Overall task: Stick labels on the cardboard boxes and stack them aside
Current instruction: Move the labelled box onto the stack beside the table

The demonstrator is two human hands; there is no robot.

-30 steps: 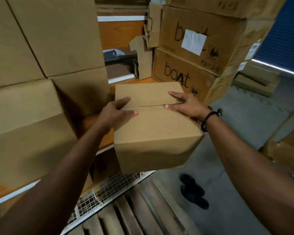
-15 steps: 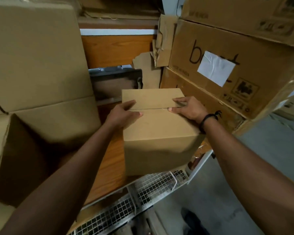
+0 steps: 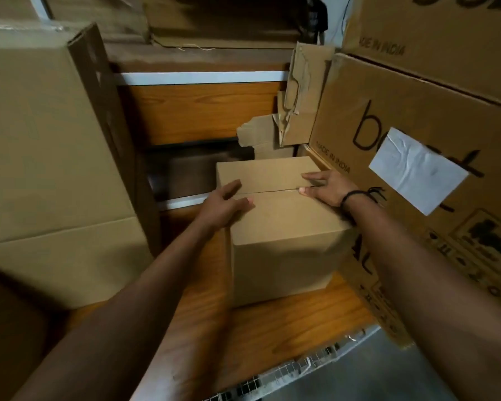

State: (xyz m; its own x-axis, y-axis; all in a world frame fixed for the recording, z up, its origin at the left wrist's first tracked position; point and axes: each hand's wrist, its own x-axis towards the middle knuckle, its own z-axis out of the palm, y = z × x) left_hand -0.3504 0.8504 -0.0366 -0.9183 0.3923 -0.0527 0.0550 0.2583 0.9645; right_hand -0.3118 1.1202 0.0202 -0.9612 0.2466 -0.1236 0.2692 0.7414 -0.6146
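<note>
A small plain cardboard box [image 3: 284, 250] stands on a wooden shelf [image 3: 287, 328], its top flaps closed along a seam. My left hand [image 3: 224, 205] rests on the box's top left edge, fingers and thumb lying across the seam. My right hand [image 3: 327, 188], with a black band at the wrist, lies flat on the top right edge, its fingers also over the seam. No label shows on the faces of this box that I can see.
A tall plain carton [image 3: 47, 157] stands close on the left. Printed cartons [image 3: 402, 105] are stacked tight on the right, one bearing a white label [image 3: 417, 170]. Torn cardboard pieces [image 3: 298, 96] lean behind. Wire mesh [image 3: 287, 371] runs along the shelf's front edge.
Both hands carried the small box from beyond the shelf's front edge inward, into the gap between the left carton and the printed cartons. It now sits on the wood.
</note>
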